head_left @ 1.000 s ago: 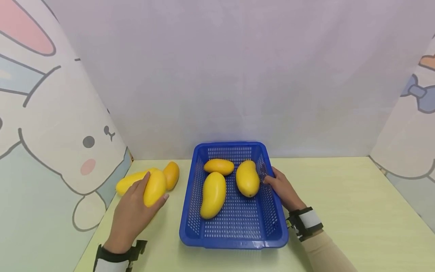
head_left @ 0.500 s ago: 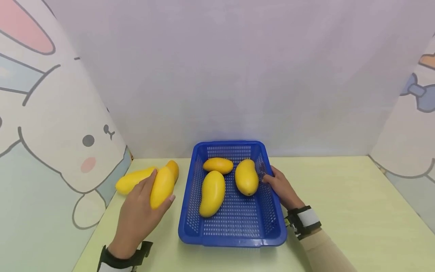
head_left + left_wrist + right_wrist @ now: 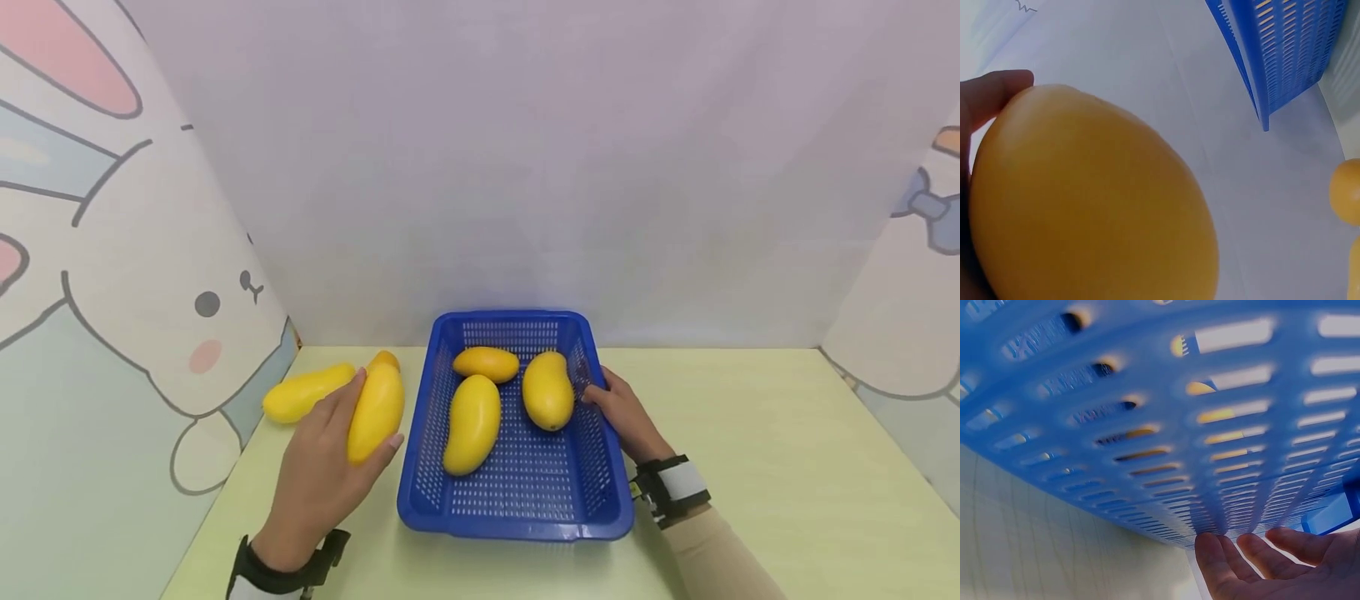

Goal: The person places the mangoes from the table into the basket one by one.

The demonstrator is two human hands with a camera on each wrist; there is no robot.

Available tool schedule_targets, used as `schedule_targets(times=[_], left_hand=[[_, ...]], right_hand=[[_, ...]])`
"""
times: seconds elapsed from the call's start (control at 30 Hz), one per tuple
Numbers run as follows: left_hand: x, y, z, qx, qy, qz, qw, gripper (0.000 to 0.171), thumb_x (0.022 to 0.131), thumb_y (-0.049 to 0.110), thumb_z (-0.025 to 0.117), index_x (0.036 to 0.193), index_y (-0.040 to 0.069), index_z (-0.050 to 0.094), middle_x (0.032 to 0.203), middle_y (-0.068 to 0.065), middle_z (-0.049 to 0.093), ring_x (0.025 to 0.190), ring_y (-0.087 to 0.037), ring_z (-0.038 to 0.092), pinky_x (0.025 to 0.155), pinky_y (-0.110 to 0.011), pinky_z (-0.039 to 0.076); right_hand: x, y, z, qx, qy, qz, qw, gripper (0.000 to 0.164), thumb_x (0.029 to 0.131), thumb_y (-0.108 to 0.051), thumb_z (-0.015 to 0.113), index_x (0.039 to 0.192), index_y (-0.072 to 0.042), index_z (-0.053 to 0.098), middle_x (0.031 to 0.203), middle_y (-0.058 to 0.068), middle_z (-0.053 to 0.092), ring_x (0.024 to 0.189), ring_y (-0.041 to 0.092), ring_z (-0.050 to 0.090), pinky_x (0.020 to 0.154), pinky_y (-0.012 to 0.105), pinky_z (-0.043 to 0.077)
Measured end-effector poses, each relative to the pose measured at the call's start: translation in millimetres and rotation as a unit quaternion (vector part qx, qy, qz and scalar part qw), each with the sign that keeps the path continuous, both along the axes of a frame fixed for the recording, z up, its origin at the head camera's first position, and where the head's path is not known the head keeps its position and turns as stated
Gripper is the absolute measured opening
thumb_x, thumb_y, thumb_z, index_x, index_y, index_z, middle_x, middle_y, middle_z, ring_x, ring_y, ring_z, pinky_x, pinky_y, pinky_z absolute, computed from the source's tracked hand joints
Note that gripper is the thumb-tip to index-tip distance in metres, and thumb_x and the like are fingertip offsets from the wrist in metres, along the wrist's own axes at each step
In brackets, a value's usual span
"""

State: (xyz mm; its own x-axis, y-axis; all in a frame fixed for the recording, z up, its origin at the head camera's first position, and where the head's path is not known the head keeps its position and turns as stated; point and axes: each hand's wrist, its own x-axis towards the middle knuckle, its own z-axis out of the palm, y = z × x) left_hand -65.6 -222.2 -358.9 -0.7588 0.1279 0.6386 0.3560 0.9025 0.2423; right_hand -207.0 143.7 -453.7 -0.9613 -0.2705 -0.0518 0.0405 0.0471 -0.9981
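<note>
My left hand [image 3: 322, 471] holds a yellow mango [image 3: 377, 414], thumb on its near side and fingers along its far side. That mango [image 3: 1091, 200] fills much of the left wrist view. Just right of it stands a blue perforated basket [image 3: 517, 530], whose right side my right hand [image 3: 632, 421] grips with the thumb over the rim. In the right wrist view, fingertips [image 3: 1210, 553] lie against the slotted outer wall. Inside the basket lie an orange-yellow mango [image 3: 486, 364] at the back, a yellow mango [image 3: 472, 425] at left and another yellow mango [image 3: 547, 392] at right.
On the pale green table [image 3: 750, 467], a yellow mango [image 3: 306, 393] lies behind my left hand. Next to it an orange mango [image 3: 385, 359] is mostly hidden behind the held one. A pale back wall [image 3: 525, 167] and a rabbit-printed left wall [image 3: 135, 292] enclose the table.
My left hand has moved right with its mango, closer to the basket, now covering more of the orange mango on the table. The right hand and the basket stay put.
</note>
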Motion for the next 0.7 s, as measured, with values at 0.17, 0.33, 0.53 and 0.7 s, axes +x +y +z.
schedule_targets(times=[0.17, 0.33, 0.53, 0.7], left_hand=[[0.0, 7, -1.0, 0.002, 0.018, -0.018, 0.9997, 0.078, 0.073, 0.043, 0.07, 0.14, 0.015, 0.04, 0.12, -0.014, 0.056, 0.102, -0.03, 0.055, 0.078, -0.046, 0.049], [-1.3, 14, -2.4, 0.005, 0.014, -0.035, 0.9993, 0.078, 0.073, 0.045, 0.068, 0.141, 0.018, 0.04, 0.122, -0.009, 0.056, 0.101, -0.023, 0.055, 0.078, -0.04, 0.049], [-2.0, 24, -1.3, -0.005, 0.004, -0.057, 0.9984, 0.078, 0.075, 0.049, 0.065, 0.142, 0.02, 0.038, 0.123, -0.005, 0.055, 0.101, -0.018, 0.054, 0.076, -0.035, 0.049], [-6.2, 31, 3.1, -0.023, 0.014, -0.071, 0.9971, 0.077, 0.076, 0.051, 0.063, 0.141, 0.02, 0.039, 0.123, -0.005, 0.055, 0.099, -0.018, 0.054, 0.076, -0.035, 0.049]], right_hand=[[0.8, 0, 0.2, 0.0, 0.002, 0.003, 1.0, 0.06, 0.085, -0.008, 0.046, 0.142, -0.008, 0.028, 0.13, 0.024, 0.041, 0.098, 0.038, 0.055, 0.077, 0.048, 0.049], [2.3, 0, 0.2, -0.008, 0.002, 0.0, 1.0, 0.061, 0.085, -0.008, 0.046, 0.143, -0.008, 0.027, 0.129, 0.025, 0.042, 0.097, 0.038, 0.056, 0.076, 0.049, 0.049], [2.3, -1, -1.8, -0.022, -0.006, 0.003, 1.0, 0.061, 0.085, -0.007, 0.046, 0.143, -0.008, 0.027, 0.128, 0.025, 0.043, 0.096, 0.037, 0.057, 0.077, 0.051, 0.049], [2.1, -1, -1.4, -0.019, -0.004, -0.001, 1.0, 0.06, 0.085, -0.007, 0.046, 0.142, -0.008, 0.028, 0.127, 0.024, 0.044, 0.096, 0.037, 0.057, 0.076, 0.051, 0.049]])
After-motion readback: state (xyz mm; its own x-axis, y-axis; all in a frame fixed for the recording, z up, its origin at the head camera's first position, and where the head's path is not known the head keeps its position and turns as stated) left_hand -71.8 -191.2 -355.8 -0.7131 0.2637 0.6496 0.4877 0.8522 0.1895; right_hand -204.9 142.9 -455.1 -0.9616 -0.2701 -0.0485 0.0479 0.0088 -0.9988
